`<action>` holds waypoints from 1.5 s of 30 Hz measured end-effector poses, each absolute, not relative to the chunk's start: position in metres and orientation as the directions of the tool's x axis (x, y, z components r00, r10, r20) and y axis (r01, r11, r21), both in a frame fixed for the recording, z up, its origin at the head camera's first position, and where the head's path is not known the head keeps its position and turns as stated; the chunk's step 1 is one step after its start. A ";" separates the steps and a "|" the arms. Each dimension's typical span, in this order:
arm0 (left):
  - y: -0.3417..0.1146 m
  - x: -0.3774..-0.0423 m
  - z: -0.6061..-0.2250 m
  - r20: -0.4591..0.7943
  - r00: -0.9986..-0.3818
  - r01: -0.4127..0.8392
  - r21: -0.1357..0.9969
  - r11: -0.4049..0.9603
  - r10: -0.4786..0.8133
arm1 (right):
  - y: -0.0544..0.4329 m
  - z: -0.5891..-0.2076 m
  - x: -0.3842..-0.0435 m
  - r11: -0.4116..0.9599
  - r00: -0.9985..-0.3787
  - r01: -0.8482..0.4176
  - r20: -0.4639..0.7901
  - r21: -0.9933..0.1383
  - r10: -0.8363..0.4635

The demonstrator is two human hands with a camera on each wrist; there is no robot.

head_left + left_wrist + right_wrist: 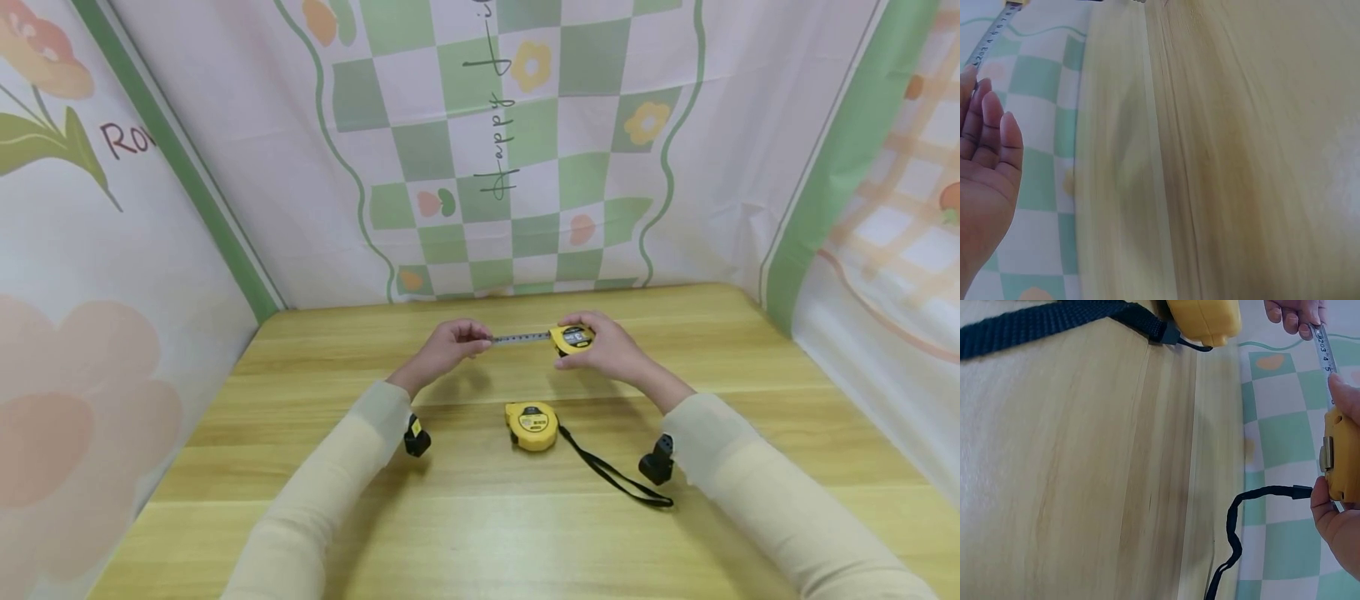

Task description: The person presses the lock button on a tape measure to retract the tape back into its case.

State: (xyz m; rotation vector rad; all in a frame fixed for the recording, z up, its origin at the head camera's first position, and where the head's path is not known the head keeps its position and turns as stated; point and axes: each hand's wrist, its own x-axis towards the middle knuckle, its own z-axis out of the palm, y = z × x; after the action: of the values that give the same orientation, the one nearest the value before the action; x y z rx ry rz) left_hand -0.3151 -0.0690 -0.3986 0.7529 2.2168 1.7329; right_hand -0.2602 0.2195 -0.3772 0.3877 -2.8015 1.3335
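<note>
My right hand (609, 348) grips a yellow and black tape measure (572, 338) over the far part of the table. From its left side a short length of silver blade (522, 337) runs out. My left hand (450, 348) pinches the blade's free end between thumb and fingers. The stretch of blade between both hands is straight. A black wrist strap (1232, 531) hangs from the held tape measure in the right wrist view. Nearer to me, a second yellow tape measure (532, 426) lies on the table, its black strap (618, 479) trailing to the right.
The wood-grain table (480, 533) ends at a hanging cloth (487, 150) with green checks behind it. More printed cloth stands along the left and right sides. A small black camera (417, 437) sits at the left wrist, another black camera (657, 460) at the right.
</note>
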 end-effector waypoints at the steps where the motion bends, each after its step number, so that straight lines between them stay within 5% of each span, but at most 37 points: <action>1: -0.069 -0.315 -0.398 0.131 -0.841 0.254 0.953 0.168 0.525 | 0.219 -0.377 -0.260 0.606 -0.969 -0.228 0.119 -0.762 -0.215; 45: -0.039 -0.317 -0.395 0.146 -0.838 0.258 0.955 0.145 0.526 | 0.204 -0.375 -0.262 0.595 -0.965 -0.251 0.145 -0.763 -0.220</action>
State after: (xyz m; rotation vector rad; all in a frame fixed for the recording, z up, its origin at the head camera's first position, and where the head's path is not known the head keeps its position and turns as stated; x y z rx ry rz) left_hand -0.3174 -0.0391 -0.3948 0.7687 2.1970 1.7586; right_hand -0.2621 0.2037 -0.3750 0.4090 -2.7735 1.3360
